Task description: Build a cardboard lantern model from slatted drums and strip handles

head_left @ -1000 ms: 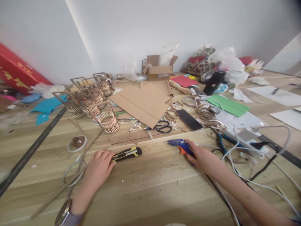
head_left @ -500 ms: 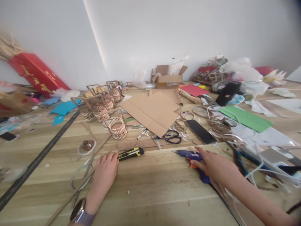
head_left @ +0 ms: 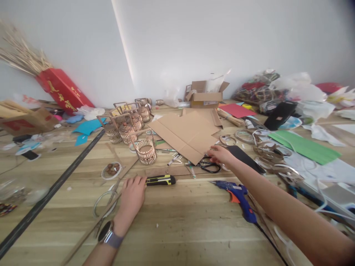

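Note:
My left hand (head_left: 133, 196) rests on the table, its curled fingers closed over the left end of a yellow-and-black utility knife (head_left: 162, 180). My right hand (head_left: 221, 154) is at the black-handled scissors (head_left: 213, 169), beside the right corner of a flat cardboard sheet (head_left: 185, 133). Its thumb and forefinger look apart, and I cannot tell whether they touch the handles. A blue hot glue gun (head_left: 240, 197) with an orange trigger lies below my right forearm. One small round basket (head_left: 146, 152) of light slats stands behind the knife.
Several handled baskets (head_left: 127, 133) stand at the back left. A dish of brown nuts (head_left: 111, 170) and a tape ring (head_left: 105, 204) lie near my left hand. A black phone (head_left: 245, 159), coiled strips (head_left: 267, 157) and green paper (head_left: 305, 147) are on the right. A long black strip (head_left: 52, 190) crosses the left side.
My right hand has let go of the glue gun and moved forward and left to the scissors. The glue gun now lies on the table. My left hand stays at the utility knife.

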{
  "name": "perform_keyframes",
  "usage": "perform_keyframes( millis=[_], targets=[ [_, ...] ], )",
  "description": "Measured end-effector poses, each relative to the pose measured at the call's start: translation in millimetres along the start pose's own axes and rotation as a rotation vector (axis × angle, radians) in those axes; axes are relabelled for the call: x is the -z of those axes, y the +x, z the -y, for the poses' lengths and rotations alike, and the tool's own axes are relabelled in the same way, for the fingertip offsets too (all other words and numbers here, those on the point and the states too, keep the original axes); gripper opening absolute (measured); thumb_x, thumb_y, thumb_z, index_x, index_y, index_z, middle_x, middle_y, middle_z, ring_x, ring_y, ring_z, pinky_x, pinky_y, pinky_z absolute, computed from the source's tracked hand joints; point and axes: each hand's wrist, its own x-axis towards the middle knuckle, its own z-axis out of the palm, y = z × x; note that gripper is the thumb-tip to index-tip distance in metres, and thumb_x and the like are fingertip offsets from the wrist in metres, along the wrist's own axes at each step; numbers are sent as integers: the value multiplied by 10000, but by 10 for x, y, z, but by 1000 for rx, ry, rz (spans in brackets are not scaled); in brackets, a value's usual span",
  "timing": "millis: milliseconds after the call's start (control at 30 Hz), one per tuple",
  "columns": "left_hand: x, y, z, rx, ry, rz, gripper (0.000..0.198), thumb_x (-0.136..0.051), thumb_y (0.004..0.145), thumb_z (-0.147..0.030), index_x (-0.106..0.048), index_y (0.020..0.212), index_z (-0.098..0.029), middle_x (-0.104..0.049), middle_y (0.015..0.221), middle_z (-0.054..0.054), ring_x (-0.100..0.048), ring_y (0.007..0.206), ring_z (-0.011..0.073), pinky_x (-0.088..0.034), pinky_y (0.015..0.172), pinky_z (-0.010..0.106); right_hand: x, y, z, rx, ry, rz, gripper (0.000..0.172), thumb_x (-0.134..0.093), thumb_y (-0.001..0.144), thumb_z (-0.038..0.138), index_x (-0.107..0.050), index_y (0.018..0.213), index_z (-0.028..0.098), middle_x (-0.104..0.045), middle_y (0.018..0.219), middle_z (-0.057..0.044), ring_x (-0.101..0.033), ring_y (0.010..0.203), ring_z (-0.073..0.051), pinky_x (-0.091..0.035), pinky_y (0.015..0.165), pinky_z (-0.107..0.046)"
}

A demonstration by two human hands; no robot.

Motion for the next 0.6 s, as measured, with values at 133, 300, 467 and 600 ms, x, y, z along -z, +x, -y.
perform_keyframes(
  millis=[133,300,467,600],
  targets=[
    [-9,-8,0,5,0,-1,358,-420,957,-158,-650,1231,-168,-693,1108,124,-605,1020,302,-403,940,451,-152,159,64,-74,215,10,350,-611,949,339,-578,1256,174,-612,1248,-92,-640,1034,-231,-559,855,-442],
    [-4,17,-12,11,0,6,356,-433,960,-164,-647,1244,-175,-696,1095,126,-606,1027,293,-393,964,459,-221,218,98,1,470,-56,361,-608,950,342,-570,1268,176,-611,1250,-93,-640,1031,-232,-560,852,-443],
    [-12,101,-53,30,5,14,349,-470,947,-160,-652,1244,-165,-695,1086,129,-607,1019,311,-407,950,486,-95,256,106,106,660,-66,323,-598,958,334,-584,1241,178,-630,1200,-83,-654,965,-204,-575,802,-399],
    [-40,139,-77,28,12,5,348,-481,946,-158,-652,1249,-164,-695,1087,126,-606,1021,311,-407,961,490,31,225,49,144,757,-49,262,-602,955,306,-608,1178,168,-659,1094,-61,-661,853,-167,-581,715,-338]
  ],
)
